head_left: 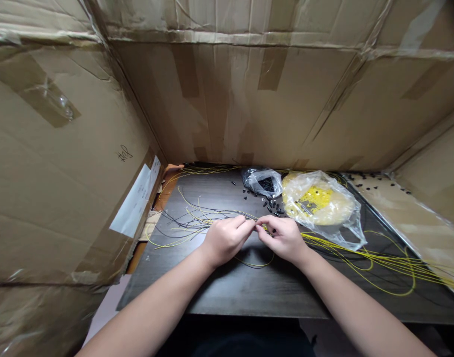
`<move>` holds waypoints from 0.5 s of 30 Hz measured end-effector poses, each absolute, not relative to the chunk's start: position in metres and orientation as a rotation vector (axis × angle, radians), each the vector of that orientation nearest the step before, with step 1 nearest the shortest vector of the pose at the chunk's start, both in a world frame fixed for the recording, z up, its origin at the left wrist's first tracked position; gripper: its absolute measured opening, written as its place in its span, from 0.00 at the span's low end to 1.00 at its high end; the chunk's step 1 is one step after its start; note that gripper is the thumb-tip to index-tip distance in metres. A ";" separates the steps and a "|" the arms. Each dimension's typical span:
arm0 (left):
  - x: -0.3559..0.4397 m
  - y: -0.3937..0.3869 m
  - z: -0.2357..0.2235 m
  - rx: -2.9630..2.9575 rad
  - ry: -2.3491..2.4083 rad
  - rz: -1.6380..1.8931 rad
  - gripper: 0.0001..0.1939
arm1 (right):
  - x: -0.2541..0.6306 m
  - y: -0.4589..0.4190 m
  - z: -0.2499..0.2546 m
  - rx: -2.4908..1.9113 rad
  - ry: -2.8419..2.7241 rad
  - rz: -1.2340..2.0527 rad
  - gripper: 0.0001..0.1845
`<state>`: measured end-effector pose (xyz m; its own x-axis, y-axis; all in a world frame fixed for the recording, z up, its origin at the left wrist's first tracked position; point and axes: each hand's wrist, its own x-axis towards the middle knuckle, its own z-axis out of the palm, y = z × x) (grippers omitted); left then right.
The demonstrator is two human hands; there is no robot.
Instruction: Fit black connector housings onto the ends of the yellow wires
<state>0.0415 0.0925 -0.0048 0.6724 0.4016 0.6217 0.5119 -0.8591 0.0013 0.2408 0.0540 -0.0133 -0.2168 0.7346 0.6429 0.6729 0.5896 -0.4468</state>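
While grasping yellow wires point(325, 241) in the grip of left hand point(224, 240) and right hand point(285, 239), pinch close together, avoiding tangles

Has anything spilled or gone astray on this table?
Apparently yes: small black pieces lie loose on the dark tabletop beside the open plastic bag holding similar ones, and others dot the cardboard at right. Being outside the bag, they look spilled.

Bare hands point(224, 242) and forearms point(167, 300), dark clothing point(245, 342).
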 end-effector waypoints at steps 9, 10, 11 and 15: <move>0.041 0.092 -0.001 -2.662 -0.720 -0.937 0.11 | 0.240 0.054 -0.010 -1.178 -1.836 0.263 0.05; 0.041 0.092 -0.001 -2.679 -0.728 -0.954 0.11 | 0.240 0.054 -0.011 -1.181 -1.834 0.268 0.05; 0.042 0.092 -0.002 -2.698 -0.738 -0.973 0.10 | 0.241 0.054 -0.011 -1.182 -1.834 0.268 0.05; 0.044 0.091 -0.003 -2.809 -0.823 -1.086 0.09 | 0.241 0.054 -0.013 -1.173 -1.867 0.205 0.05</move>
<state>0.0441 0.0911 -0.0031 0.6192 0.4677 0.6308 0.4811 -0.8608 0.1659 0.2412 0.0538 -0.0131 -0.1513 0.7887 0.5959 0.6405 0.5374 -0.5486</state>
